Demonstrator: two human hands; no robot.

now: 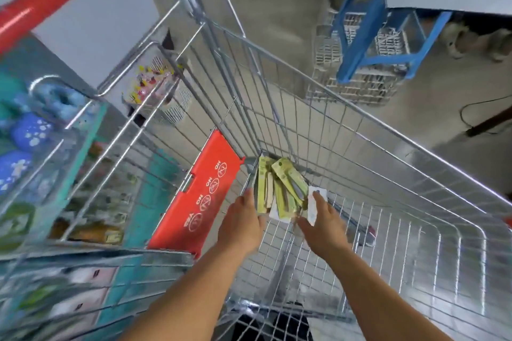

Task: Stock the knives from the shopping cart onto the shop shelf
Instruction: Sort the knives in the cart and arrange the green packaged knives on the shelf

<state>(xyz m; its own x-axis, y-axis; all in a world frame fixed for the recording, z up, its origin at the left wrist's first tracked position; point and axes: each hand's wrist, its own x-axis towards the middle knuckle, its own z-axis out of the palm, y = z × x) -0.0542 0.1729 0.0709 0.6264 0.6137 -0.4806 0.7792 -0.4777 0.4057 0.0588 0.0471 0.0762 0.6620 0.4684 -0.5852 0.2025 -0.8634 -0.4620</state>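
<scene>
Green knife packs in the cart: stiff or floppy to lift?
The green knife packs look like flat cards, so probably fairly stiff and light. They lie overlapped in the cart corner, so some may slide when gathered.

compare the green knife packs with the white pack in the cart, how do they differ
The green knife packs are yellow-green cards, several of them fanned out in a pile; the white pack is pale and only one shows clearly. The green knife packs lie between the two hands, nearer the left hand; the white pack lies under the fingers of the right hand. Both sit in the wire cart, by its red flap.
</scene>
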